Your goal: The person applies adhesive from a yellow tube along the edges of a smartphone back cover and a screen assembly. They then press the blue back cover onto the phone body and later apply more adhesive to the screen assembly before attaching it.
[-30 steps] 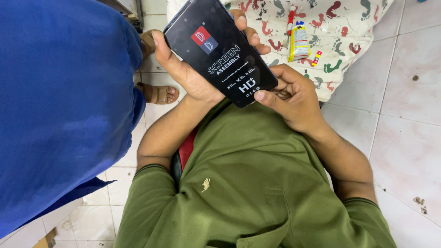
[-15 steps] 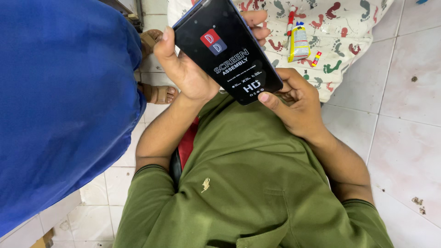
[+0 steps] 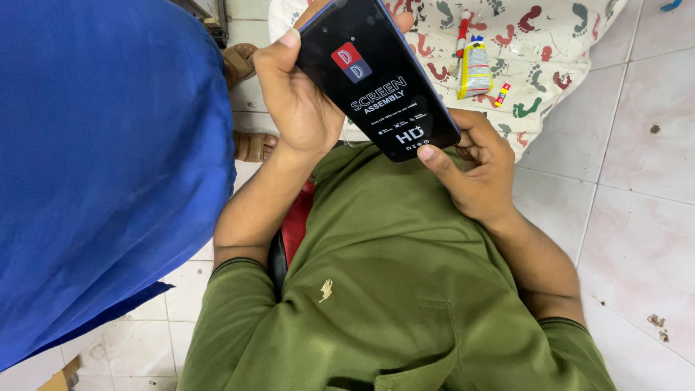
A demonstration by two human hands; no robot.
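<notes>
Panel: black phone screen panel (image 3: pixel 378 76) with a printed protective film, held up above the lap, tilted, its top end far and left, its bottom end near and right.
Left hand: left hand (image 3: pixel 300 101) clamped on the panel's left long edge, thumb hooked over the far corner, palm behind the back; this grip carries the weight.
Right hand: right hand (image 3: pixel 478 170) closed at the panel's near bottom corner, one fingertip pressed up against the bottom edge, the other fingers curled under; whether they pinch the film or only the frame cannot be told.
Advice for the step: judged from the hold, the panel is being turned and checked at its lower edge. Keep the left grip on the edges only, off the glass face; let the right fingertip work along the rim without bending the thin panel.
Cloth: footprint-patterned cloth (image 3: pixel 565 51) on the floor, far and right, beyond the panel.
On the cloth: yellow glue tube (image 3: pixel 474 69) and a small red piece (image 3: pixel 502 95) just beside it, both well apart from the hands.
Left side: blue garment (image 3: pixel 101 159) of another person close by, and a sandalled foot (image 3: pixel 250 145) on the tiled floor (image 3: pixel 637 232).
</notes>
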